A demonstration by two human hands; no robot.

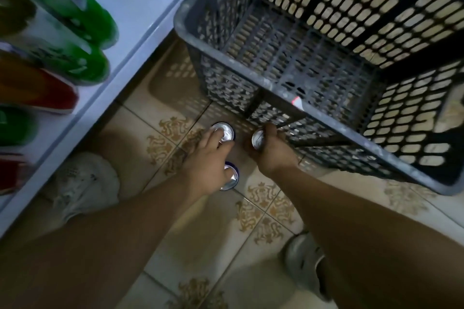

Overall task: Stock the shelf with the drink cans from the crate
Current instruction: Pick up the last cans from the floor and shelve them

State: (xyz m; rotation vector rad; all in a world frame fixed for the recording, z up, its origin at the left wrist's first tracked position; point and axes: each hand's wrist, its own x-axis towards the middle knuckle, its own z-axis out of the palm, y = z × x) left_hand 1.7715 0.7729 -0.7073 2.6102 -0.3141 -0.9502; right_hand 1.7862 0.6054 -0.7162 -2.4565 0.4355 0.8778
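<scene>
The crate (326, 63) looks empty now. Your left hand (208, 160) wraps two cans, one at your fingers (223, 132) and one under your palm (231, 178), just beside the crate. Your right hand (271, 148) is closed around a third can (258, 139), touching the crate's wall. They must still go on the shelf (140, 12), left of the crate.

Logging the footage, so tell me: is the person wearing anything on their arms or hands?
No. Both forearms are bare as far as the frame shows, with no sleeves. The left hand and right hand have no gloves, and no watch, ring or bracelet is visible.
</scene>
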